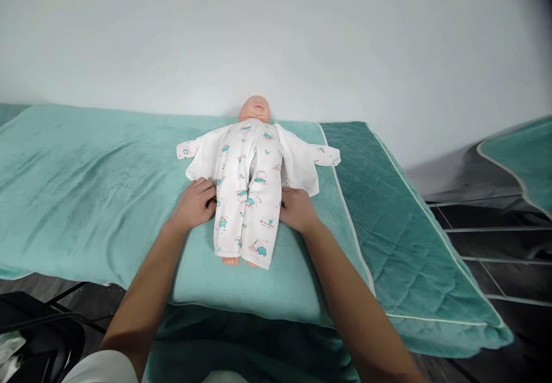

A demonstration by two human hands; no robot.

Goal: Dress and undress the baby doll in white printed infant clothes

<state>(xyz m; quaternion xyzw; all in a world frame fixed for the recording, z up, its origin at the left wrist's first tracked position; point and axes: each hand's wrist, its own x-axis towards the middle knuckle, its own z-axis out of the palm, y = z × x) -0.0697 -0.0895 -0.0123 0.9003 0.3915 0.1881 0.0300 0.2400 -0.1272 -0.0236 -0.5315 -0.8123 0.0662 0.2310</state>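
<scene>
A baby doll point(255, 108) lies on its back on the bed, head toward the wall. White baby trousers point(261, 199) with a teal and pink print cover its front from chest to ankles; the tips of its feet point(230, 261) show below the cuffs. Under them a white baby jacket point(297, 153) lies spread with both sleeves out. My left hand point(196, 203) is closed at the left edge of the trousers, its fingers curled against the cloth. On the opposite edge my right hand point(297, 209) grips the cloth, with its fingertips partly hidden.
The doll rests on a light green blanket point(95, 193), over a darker quilted cover point(392, 222) that shows at the right. A pale wall point(276, 32) stands behind the bed. A black chair point(38, 337) is at lower left, and a metal frame point(495, 229) at right.
</scene>
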